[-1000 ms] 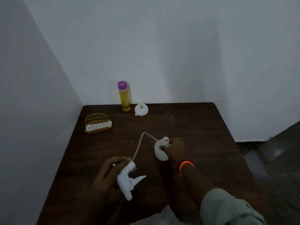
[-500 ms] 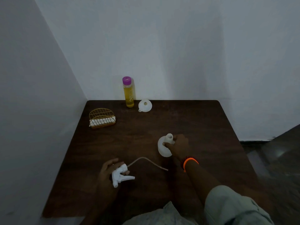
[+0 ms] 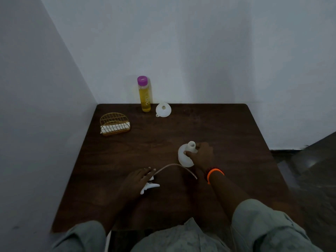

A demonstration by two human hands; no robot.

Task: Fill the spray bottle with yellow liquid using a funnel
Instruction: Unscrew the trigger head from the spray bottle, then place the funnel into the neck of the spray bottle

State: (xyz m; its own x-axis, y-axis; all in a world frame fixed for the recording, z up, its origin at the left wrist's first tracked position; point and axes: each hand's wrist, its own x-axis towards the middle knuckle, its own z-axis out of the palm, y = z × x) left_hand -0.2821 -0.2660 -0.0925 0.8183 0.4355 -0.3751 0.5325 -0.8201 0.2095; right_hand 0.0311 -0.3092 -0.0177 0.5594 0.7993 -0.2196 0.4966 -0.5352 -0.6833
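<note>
White plastic marks the spray bottle (image 3: pixel 185 157), steadied upright near the bench (image 3: pixel 209 128) centre by the right hand (image 3: pixel 201 155), whose grip is closed around its open neck. The left hand (image 3: pixel 135 180) lies flattened over the sprayer head (image 3: pixel 149 187) at 7 o'clock; whether it is gripped cannot be told. The curved dip tube (image 3: pixel 175 167) could be snagged, toppling the bottle. The funnel (image 3: pixel 163 110) and yellow liquid bottle (image 3: pixel 144 95) remain at 12 o'clock. Dim light hides the bottle's fill level.
</note>
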